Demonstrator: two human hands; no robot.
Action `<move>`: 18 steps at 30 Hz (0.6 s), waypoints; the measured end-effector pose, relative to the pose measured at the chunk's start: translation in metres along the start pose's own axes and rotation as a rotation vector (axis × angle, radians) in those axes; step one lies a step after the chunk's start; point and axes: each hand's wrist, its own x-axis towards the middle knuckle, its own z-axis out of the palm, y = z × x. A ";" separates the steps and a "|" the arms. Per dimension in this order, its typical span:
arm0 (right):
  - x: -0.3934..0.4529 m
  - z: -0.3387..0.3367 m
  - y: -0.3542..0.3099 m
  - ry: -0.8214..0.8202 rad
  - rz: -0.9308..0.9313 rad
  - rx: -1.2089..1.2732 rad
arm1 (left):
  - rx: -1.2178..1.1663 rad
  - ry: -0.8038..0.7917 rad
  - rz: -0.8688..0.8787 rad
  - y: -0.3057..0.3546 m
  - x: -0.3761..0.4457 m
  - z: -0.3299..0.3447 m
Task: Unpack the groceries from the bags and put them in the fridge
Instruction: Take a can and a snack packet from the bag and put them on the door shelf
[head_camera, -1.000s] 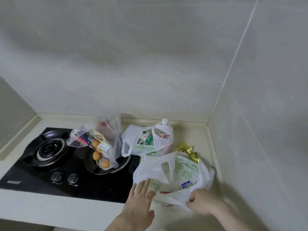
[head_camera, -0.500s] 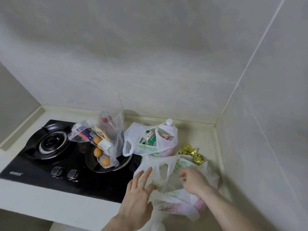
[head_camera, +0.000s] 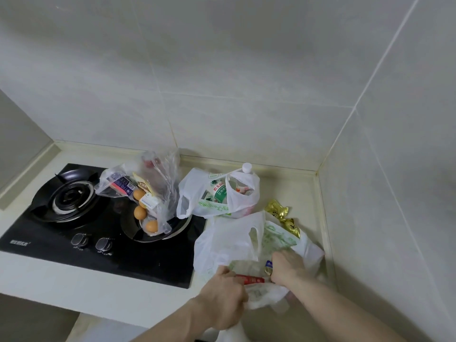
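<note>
Both hands (head_camera: 223, 296) (head_camera: 286, 269) grip the green-printed bag (head_camera: 229, 240), writing unreadable.

Inside the near white bag (head_camera: 229, 245), at 5 o'clock, most contents are hidden by plastic; only a red packet's (head_camera: 249, 279) strip shows between the hands. The right hand's (head_camera: 287, 269) fingers are buried in the bag, the left hand's (head_camera: 223, 299) curl under its edge out of sight. Both forearms are cut off by the bottom edge. The gold packet (head_camera: 280, 211) at 3 o'clock is half covered by the bag. Label print in the far white bag (head_camera: 195, 193) is too small to read
</note>
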 end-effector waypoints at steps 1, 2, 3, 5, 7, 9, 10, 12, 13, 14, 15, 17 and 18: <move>0.000 0.001 -0.001 0.021 -0.010 -0.006 | -0.058 -0.026 0.000 0.000 0.002 0.004; -0.001 0.002 -0.003 0.038 -0.018 0.008 | -0.129 -0.050 -0.015 0.000 0.003 0.004; -0.002 0.004 -0.004 0.050 -0.025 0.034 | -0.222 -0.077 -0.064 0.000 0.003 0.002; -0.004 0.007 -0.003 0.061 -0.039 0.110 | -0.396 -0.115 -0.201 -0.002 0.005 -0.005; -0.009 0.009 -0.001 0.056 -0.034 0.228 | -0.524 -0.062 -0.317 -0.007 0.012 -0.008; -0.014 0.009 0.003 0.067 -0.017 0.362 | -0.532 0.006 -0.434 -0.013 0.023 -0.007; -0.018 0.010 0.005 0.076 -0.012 0.410 | -0.494 0.011 -0.470 -0.016 0.029 -0.006; -0.026 0.010 0.007 0.064 -0.020 0.431 | -0.382 -0.075 -0.493 -0.019 0.037 -0.003; -0.031 0.011 0.007 0.052 -0.033 0.413 | -0.331 -0.148 -0.486 -0.018 0.040 -0.001; -0.036 0.012 0.007 0.050 -0.048 0.392 | -0.302 -0.215 -0.473 -0.016 0.042 0.001; -0.040 0.012 0.007 0.054 -0.053 0.382 | -0.289 -0.267 -0.460 -0.015 0.043 0.003; -0.047 0.012 0.009 0.079 -0.033 0.393 | -0.258 -0.321 -0.438 -0.014 0.045 0.008; -0.049 0.011 0.010 0.087 -0.017 0.399 | -0.244 -0.335 -0.425 -0.014 0.047 0.011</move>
